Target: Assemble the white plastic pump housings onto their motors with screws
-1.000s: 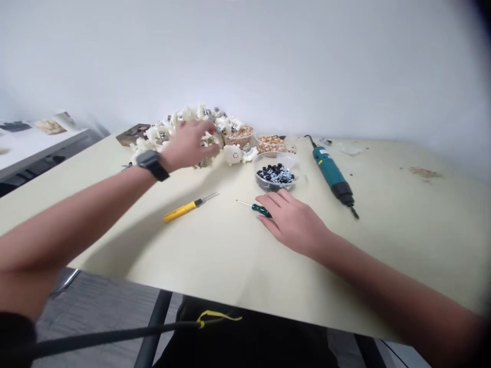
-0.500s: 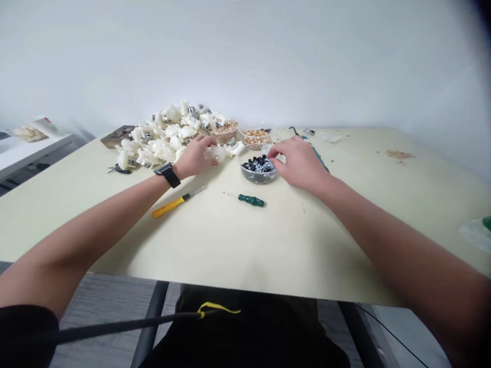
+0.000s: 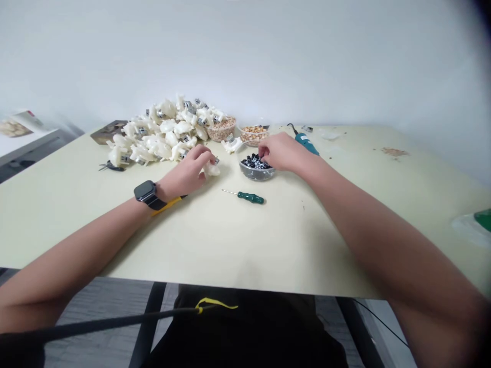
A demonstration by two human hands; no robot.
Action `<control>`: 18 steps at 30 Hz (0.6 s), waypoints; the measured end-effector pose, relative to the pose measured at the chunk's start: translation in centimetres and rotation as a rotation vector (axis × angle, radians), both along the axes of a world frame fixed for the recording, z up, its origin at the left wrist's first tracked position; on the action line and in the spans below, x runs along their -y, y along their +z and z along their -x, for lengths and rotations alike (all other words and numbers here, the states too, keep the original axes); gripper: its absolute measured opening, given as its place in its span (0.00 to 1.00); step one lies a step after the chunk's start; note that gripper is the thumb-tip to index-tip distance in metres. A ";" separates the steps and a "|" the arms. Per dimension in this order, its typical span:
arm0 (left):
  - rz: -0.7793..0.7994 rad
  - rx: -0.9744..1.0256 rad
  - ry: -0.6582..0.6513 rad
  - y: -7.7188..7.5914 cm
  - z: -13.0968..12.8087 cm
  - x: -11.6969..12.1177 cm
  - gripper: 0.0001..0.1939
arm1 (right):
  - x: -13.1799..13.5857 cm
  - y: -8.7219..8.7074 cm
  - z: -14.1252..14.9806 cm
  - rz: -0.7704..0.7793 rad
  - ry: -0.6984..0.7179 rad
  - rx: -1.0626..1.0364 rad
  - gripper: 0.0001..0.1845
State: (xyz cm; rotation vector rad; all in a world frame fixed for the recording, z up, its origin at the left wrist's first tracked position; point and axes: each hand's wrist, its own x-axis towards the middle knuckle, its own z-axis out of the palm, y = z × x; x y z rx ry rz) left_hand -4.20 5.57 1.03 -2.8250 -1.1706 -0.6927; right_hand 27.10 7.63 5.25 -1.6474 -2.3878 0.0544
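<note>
My left hand (image 3: 187, 173), with a black watch (image 3: 148, 193) on the wrist, is closed on a white plastic part (image 3: 212, 169) that it holds just above the table, in front of a large pile of the same white parts (image 3: 161, 134). My right hand (image 3: 279, 152) reaches into a clear bowl of black and silver screws (image 3: 256, 168), its fingertips pinched among them; what they grip is too small to see. A green-handled screwdriver (image 3: 247, 197) lies on the table between my arms. A yellow-handled tool (image 3: 168, 205) is mostly hidden under my left wrist.
Two bowls of tan pieces (image 3: 221, 128) (image 3: 253, 134) stand behind the screw bowl. A teal electric screwdriver (image 3: 305, 142) lies at the back right. Small black snips (image 3: 109, 166) lie left of the pile, a dark box (image 3: 107, 134) behind it. A clear bag (image 3: 473, 227) is at the right edge.
My left hand drew back from the pile toward me with a white part in it. My right hand left the green screwdriver and moved to the screw bowl.
</note>
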 end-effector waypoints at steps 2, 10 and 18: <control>0.017 0.004 -0.023 0.3 0.3 0.2 0.21 | -0.2 -0.1 -0.1 0.030 -0.007 -0.006 0.15; 0.060 0.021 -0.105 -0.1 0.6 0.0 0.11 | -0.3 0.1 0.2 0.047 -0.023 0.006 0.05; 0.070 0.051 -0.089 -0.3 0.5 -0.1 0.10 | -0.7 0.4 -0.6 0.061 0.017 -0.062 0.05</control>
